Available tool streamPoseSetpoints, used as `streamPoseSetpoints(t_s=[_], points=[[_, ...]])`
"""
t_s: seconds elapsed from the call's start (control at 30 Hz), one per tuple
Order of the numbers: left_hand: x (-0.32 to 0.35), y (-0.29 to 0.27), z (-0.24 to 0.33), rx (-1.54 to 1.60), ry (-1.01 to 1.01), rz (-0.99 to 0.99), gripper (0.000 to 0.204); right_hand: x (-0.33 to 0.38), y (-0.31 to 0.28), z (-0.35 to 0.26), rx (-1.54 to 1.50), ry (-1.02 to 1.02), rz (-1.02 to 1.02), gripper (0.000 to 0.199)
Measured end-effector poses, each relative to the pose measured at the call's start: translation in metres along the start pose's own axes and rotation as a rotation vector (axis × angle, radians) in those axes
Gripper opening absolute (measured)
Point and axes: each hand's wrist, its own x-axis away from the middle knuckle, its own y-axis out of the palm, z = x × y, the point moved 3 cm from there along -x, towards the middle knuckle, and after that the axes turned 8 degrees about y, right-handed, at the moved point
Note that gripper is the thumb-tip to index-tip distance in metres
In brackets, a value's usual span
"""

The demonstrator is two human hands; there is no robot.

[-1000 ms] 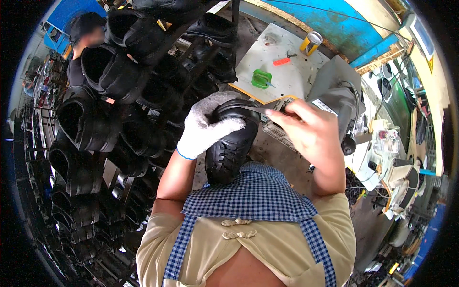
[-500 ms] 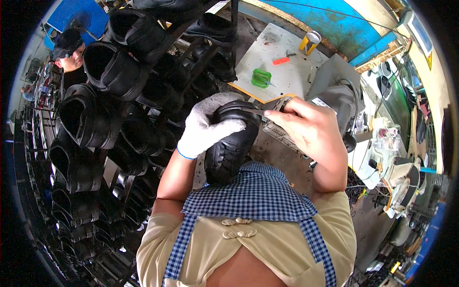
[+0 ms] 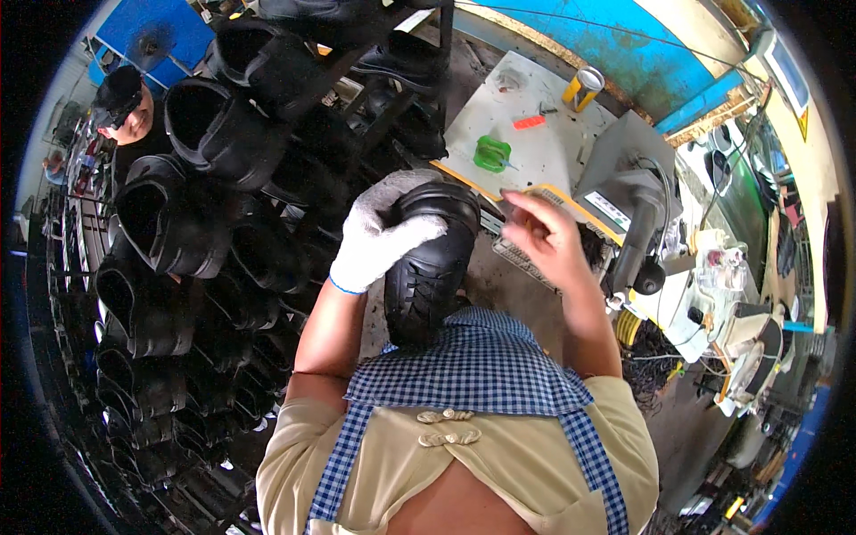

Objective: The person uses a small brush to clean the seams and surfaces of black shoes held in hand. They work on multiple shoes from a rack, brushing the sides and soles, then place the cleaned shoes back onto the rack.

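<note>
On the left we see racked black shoes, then the gloved left hand, the nearer one, wrapped around the far end of a black shoe. The shoe's long axis runs forward from the checked apron, leaning slightly rightward. Just right, apart from it, is the bare right hand, fingers half curled; through blur we cannot tell whether it grips anything.

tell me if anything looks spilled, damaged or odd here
Small dark specks litter the white table, looking untidy against its pale surface. Only the left hand is gloved; the right hand is bare, which looks mismatched. No damage is evident on the black shoe.
</note>
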Motion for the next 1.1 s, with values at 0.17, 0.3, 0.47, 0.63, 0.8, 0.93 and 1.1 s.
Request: streamPoseSetpoints(t_s=[0.17,0.3,0.47,0.63,0.8,0.93,1.1], points=[[-0.008,-0.010,0.003,-0.016,0.057,0.120,0.052,0.025,0.012,0.029,0.023,-0.025,0.022,0.027],[-0.006,0.005,0.008,-0.050,0.022,0.036,0.051,0.007,-0.013,-0.049,0.398,-0.266,0.142,0.035],[-0.008,0.018,0.014,-0.091,0.036,-0.002,0.049,-0.004,-0.029,-0.089,0.788,-0.415,0.143,0.030],[-0.006,0.019,0.010,-0.153,0.042,0.000,0.047,-0.005,-0.021,-0.104,1.038,-0.546,0.153,0.030],[-0.001,0.019,0.010,-0.151,0.021,0.026,0.046,-0.012,-0.002,-0.094,1.003,-0.581,0.132,0.031],[0.000,0.012,0.007,-0.049,0.021,0.042,0.047,-0.022,-0.003,-0.073,0.641,-0.414,0.171,0.032],[0.001,-0.002,0.010,-0.029,0.046,0.119,0.051,-0.006,0.006,0.026,0.105,-0.006,0.046,0.042]])
